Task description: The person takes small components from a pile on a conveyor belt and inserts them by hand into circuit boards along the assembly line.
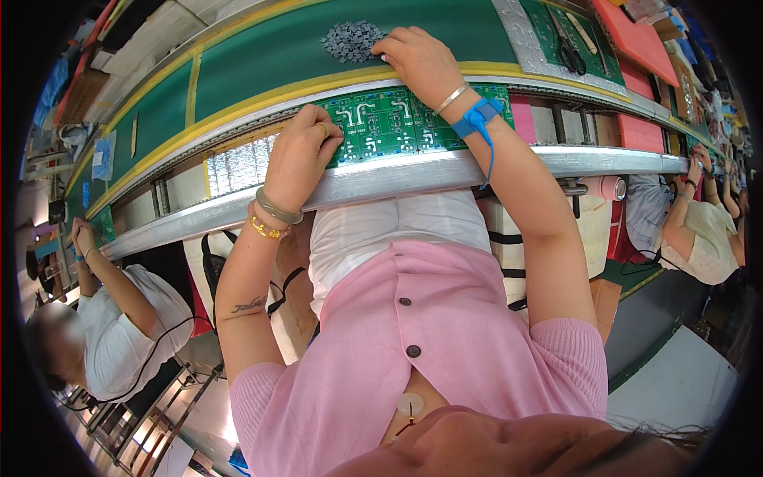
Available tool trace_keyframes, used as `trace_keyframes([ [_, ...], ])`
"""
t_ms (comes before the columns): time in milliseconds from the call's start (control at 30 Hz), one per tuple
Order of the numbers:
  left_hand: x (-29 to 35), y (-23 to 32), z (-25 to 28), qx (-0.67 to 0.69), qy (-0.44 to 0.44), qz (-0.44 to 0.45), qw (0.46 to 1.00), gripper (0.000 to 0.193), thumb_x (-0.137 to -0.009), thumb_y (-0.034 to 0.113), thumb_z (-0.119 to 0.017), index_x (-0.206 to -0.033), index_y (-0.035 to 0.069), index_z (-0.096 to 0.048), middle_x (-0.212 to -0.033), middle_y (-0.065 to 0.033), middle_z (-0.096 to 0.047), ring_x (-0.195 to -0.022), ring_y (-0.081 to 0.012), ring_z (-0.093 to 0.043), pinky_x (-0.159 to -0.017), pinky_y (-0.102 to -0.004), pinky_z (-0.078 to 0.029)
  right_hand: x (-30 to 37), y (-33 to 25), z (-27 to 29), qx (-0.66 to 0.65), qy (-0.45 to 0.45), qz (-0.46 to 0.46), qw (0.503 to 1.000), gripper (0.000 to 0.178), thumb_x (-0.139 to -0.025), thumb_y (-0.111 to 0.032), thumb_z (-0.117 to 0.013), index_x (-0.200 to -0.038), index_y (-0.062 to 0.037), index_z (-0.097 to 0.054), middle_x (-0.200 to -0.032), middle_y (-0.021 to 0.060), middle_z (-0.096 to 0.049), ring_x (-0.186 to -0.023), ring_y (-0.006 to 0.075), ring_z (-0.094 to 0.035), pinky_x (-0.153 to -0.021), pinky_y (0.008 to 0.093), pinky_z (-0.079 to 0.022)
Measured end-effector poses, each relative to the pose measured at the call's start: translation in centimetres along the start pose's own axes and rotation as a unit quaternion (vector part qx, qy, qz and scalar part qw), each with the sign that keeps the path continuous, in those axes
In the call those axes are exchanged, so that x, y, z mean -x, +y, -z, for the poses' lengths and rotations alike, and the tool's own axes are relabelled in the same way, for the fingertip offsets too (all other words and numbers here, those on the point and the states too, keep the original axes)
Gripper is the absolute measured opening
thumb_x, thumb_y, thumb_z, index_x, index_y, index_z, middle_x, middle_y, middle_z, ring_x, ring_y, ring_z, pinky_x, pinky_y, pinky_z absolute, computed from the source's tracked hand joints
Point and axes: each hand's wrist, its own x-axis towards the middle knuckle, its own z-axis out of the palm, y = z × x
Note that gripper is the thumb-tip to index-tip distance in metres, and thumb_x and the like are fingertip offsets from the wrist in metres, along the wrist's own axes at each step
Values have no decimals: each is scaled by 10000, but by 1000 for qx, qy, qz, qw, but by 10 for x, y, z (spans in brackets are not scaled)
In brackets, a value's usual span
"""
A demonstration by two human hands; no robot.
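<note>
A long green circuit board (389, 119) with white printed marks and pale tracks lies in the metal rail in front of me. My left hand (300, 155) is at the board's left end, thumb and fingers pinched together over it; what they hold, if anything, is hidden. Beyond the board, a heap of small grey parts (350, 41) rests on the green work surface (262, 63). My right hand (421, 65) reaches over the board to the heap's right edge, fingers curled together at the parts. Whatever is between those fingertips is too small to name.
A silver rail (397, 173) runs along my side of the board. Scissors (568, 52) and a thin-handled tool (582, 33) lie at the far right. A blue wrist strap (477, 119) with a cord circles my right wrist. Other people work at left (119, 318) and right (699, 230).
</note>
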Motion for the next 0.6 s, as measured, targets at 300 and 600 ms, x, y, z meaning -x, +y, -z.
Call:
trace_keyframes([
  [300,-46,-21,9,53,24,-6,998,107,-745,112,-672,-815,32,-659,-807,-84,-573,-726,-253,-584,-662,-332,-470,39,-46,47,-160,-78,-148,973,102,-793,-98,-627,-890,-68,-627,-803,79,-632,-704,244,-612,-612,315,-480],
  [600,-92,-55,-5,24,57,9,998,141,-730,144,-702,-829,48,-673,-818,-53,-602,-713,-204,-597,-672,-302,-488,54,-47,42,-149,-130,-92,976,62,-751,-65,-628,-805,-40,-608,-904,78,-564,-870,274,-544,-742,358,-457],
])
